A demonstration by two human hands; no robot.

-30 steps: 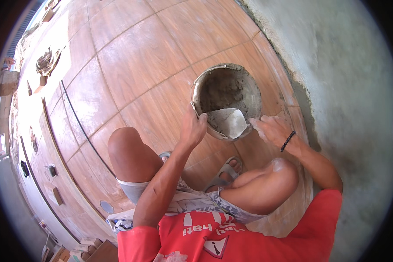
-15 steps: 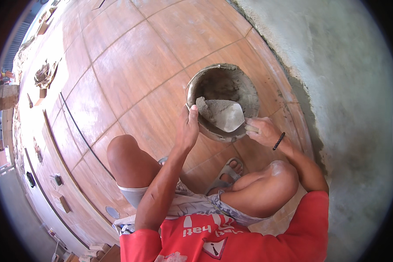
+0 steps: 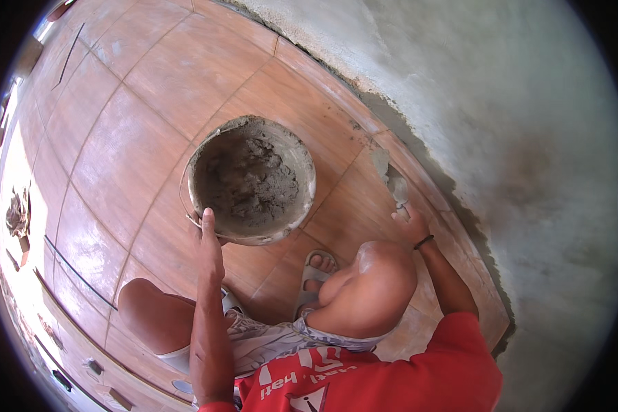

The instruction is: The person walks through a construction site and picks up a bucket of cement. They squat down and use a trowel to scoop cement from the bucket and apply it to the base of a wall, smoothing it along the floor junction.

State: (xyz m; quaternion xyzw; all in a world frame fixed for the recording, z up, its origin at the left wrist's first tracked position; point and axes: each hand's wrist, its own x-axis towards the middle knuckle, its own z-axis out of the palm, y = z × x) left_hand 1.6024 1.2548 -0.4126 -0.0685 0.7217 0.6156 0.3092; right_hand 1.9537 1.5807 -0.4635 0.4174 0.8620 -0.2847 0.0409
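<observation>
The person squats on the tiled floor (image 3: 137, 110), close to the edge where the brown tiles meet the grey rendered wall (image 3: 501, 137).

Left hand (image 3: 209, 237): it rests on the near rim of the bucket (image 3: 251, 180), fingers curled over the rim and gripping it. Half a second earlier this hand sat higher against the bucket's side, next to the loaded blade; it is now lower on the rim.

Bucket: it stands upright on the tiles, just ahead of the person's left knee and sandalled foot (image 3: 314, 271). It holds dark, lumpy mortar (image 3: 254, 182). In the earlier frames a trowel blade with a pale heap of mortar lay over the bucket's mouth; that blade is no longer there.

Right hand (image 3: 410, 223): it has moved out of the bucket to the floor edge beside the wall. It is closed around the handle of the trowel (image 3: 395, 189), whose blade points at the joint between the tiles and the wall. A dark band circles the wrist.
</observation>
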